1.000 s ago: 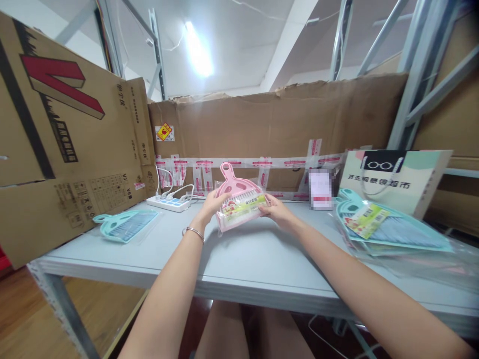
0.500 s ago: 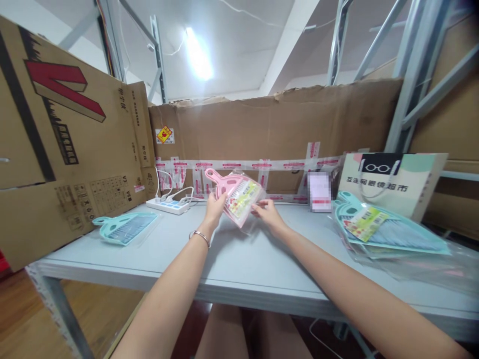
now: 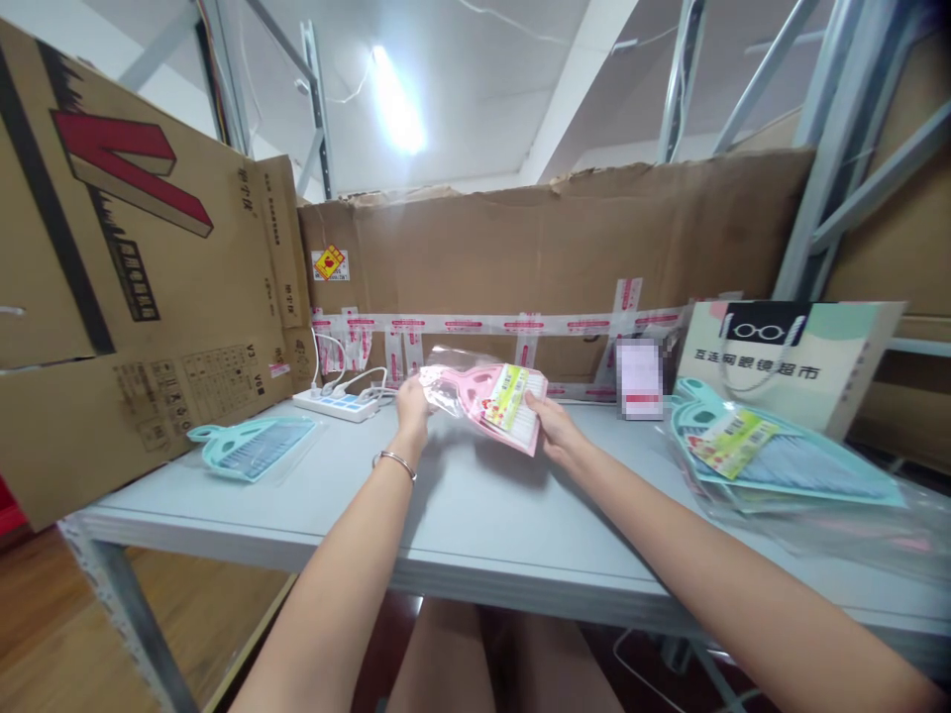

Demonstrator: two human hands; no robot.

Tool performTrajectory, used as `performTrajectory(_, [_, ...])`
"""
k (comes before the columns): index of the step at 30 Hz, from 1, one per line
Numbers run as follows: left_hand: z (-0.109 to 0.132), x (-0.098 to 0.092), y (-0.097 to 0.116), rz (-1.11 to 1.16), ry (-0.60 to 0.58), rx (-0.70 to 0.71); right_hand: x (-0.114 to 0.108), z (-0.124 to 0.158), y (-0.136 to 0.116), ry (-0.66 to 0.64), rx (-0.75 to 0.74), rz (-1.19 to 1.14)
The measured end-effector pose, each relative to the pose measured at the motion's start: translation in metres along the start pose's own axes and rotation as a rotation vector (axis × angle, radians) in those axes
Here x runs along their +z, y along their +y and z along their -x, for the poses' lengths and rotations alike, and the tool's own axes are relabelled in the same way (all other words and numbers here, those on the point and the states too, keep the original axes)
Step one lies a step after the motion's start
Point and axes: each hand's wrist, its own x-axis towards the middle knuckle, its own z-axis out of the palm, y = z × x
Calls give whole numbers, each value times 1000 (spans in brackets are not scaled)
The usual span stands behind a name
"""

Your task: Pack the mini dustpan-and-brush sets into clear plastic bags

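Observation:
A pink dustpan (image 3: 475,391) with a white-bristled brush (image 3: 527,424) and a green-and-yellow label card (image 3: 507,394) is held above the table. Clear plastic bag (image 3: 446,368) film is bunched around its handle end; whether it also covers the wide end I cannot tell. My left hand (image 3: 413,404) is closed on the film at the handle end, its fingertips partly hidden. With thumb and fingers, my right hand (image 3: 559,430) grips the wide end's right edge. On the table to the left lies a teal dustpan and brush set (image 3: 257,449).
At the right, bagged teal dustpan sets (image 3: 788,460) lie stacked before a paper bag (image 3: 794,347). A power strip (image 3: 336,403) with plugged cables and a blurred upright panel (image 3: 640,379) stand at the back. Cardboard boxes (image 3: 475,257) wall the grey table (image 3: 475,525).
The pink dustpan has turned so its handle points left and its wide end right. My left hand shifted from the dustpan's body to the film at the handle; my right hand now grips the wide end.

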Motion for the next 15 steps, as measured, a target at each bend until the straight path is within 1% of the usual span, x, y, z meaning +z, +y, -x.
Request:
performTrajectory(4, [-17,-32,6,-85,353,35,-13,-12,-1,136,-48,2])
performTrajectory(5, [-19,-40,8,-141,448,53,-15,-14,-2,165,-56,0])
performTrajectory(6, [-20,-46,10,-243,537,99,-16,-15,-2,187,-63,-5])
performTrajectory(7, [-19,-50,13,-387,600,186,-17,-16,-3,199,-67,-14])
performTrajectory(8, [-17,-50,15,-519,626,298,-16,-17,-4,200,-69,-27])
performTrajectory(9, [-14,-48,17,-621,608,423,-16,-16,-6,191,-69,-42])
performTrajectory(10, [-9,-43,19,-656,536,530,-14,-16,-7,173,-67,-56])
performTrajectory(11, [-3,-35,20,-602,428,586,-13,-15,-8,148,-62,-68])
performTrajectory(12, [3,-26,20,-497,274,578,-11,-13,-9,117,-53,-75])
performTrajectory(13, [9,-17,20,-363,72,490,-9,-11,-9,85,-40,-76])
performTrajectory(15, [18,0,17,-89,-390,187,-6,-7,-9,10,4,-61])
